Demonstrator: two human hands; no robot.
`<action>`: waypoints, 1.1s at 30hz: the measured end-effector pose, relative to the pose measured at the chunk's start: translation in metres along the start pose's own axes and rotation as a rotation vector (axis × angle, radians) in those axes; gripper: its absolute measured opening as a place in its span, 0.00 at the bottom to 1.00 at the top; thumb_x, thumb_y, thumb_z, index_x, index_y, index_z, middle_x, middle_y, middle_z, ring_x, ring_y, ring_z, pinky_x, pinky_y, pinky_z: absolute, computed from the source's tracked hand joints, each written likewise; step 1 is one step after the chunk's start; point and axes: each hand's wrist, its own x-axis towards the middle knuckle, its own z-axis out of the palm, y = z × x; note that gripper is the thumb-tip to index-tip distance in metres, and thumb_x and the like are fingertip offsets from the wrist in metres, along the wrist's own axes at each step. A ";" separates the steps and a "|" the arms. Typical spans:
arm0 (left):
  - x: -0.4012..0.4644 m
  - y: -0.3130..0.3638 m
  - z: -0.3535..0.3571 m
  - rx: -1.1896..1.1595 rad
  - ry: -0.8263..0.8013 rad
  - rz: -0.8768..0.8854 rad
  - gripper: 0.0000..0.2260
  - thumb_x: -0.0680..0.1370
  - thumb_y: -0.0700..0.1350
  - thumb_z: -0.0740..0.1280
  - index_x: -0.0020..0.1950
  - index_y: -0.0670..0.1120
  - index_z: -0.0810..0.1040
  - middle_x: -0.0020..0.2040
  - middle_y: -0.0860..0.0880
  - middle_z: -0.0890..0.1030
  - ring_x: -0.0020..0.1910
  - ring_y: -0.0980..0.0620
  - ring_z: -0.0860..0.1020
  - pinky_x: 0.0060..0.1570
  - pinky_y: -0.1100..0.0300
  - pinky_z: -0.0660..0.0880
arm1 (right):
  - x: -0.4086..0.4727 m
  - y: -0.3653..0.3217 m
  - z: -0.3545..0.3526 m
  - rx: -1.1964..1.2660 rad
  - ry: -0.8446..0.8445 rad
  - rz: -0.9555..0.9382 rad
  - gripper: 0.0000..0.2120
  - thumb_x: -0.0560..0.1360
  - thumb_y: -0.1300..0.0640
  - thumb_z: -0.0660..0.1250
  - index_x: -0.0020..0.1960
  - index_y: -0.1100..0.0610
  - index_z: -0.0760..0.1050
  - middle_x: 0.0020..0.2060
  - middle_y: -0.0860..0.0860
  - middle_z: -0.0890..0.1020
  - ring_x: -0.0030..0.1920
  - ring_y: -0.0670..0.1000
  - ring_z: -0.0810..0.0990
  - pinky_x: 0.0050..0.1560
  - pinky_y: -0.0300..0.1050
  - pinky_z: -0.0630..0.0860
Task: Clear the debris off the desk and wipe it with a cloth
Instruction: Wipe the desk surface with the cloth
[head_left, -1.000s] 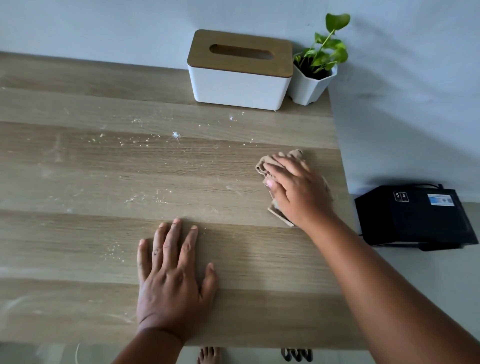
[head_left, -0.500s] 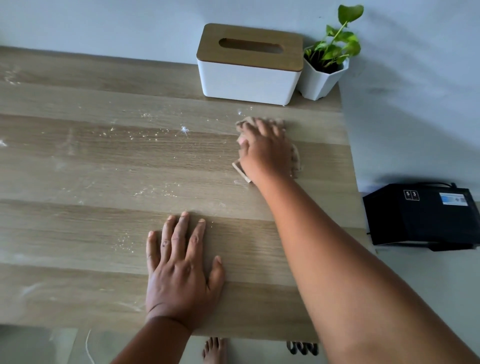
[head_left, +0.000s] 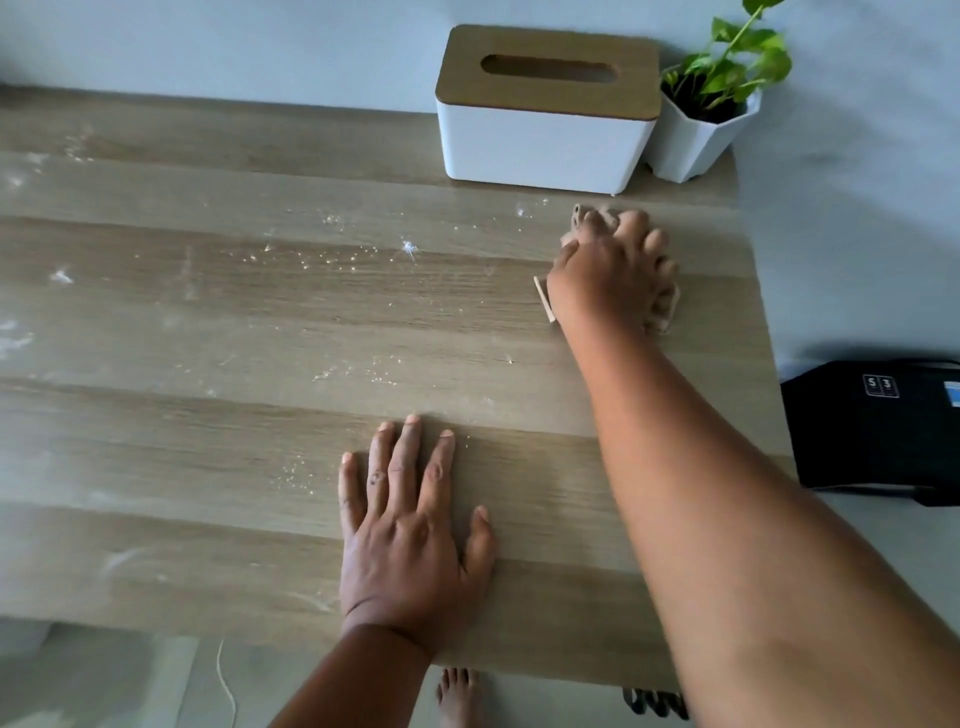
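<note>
I was in the wiping step; my right hand (head_left: 610, 270) lay pressed over the cloth (head_left: 670, 306), fingers curled and closed down on it, with only its tan edges showing past my knuckles and wrist; it sat on the desk (head_left: 208, 322) near the right edge, just in front of the tissue box (head_left: 545, 124) and the potted plant (head_left: 701, 119). My left hand (head_left: 410, 525) held nothing; it rested flat and spread on the wood near the front edge, bracing me, as I judged it.

The debris (head_left: 337, 249) was far from cleared; pale specks and wisps were scattered across the middle boards to the left of the cloth, more lay just beyond my left fingertips, and smudged patches showed toward the far left end. The strip around the cloth looked cleaner to me, though I could not tell how clean.

The next move, I reckoned, called for dragging the cloth leftward through the speckled band with steady downward pressure; gathering the crumbs rather than flicking them off the front edge; and keeping clear of the box.
</note>
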 end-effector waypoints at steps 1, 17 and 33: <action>0.000 0.000 0.000 -0.002 -0.002 0.002 0.33 0.75 0.61 0.58 0.78 0.47 0.70 0.82 0.44 0.62 0.82 0.43 0.55 0.78 0.36 0.52 | 0.004 -0.012 0.005 -0.009 -0.003 -0.008 0.15 0.77 0.48 0.59 0.60 0.48 0.78 0.64 0.54 0.72 0.65 0.60 0.68 0.62 0.59 0.64; 0.001 0.000 0.001 0.003 0.007 0.003 0.33 0.75 0.61 0.60 0.78 0.48 0.69 0.82 0.44 0.62 0.83 0.43 0.54 0.78 0.36 0.51 | -0.005 0.029 -0.005 0.058 0.063 -0.284 0.19 0.77 0.46 0.61 0.64 0.46 0.79 0.62 0.52 0.76 0.62 0.61 0.71 0.63 0.58 0.69; 0.000 0.000 0.003 0.006 -0.019 -0.012 0.34 0.76 0.63 0.59 0.80 0.50 0.65 0.83 0.46 0.58 0.83 0.46 0.48 0.80 0.39 0.46 | -0.055 0.059 -0.022 0.158 -0.114 -0.804 0.18 0.81 0.50 0.63 0.68 0.53 0.80 0.71 0.52 0.77 0.73 0.58 0.72 0.74 0.57 0.67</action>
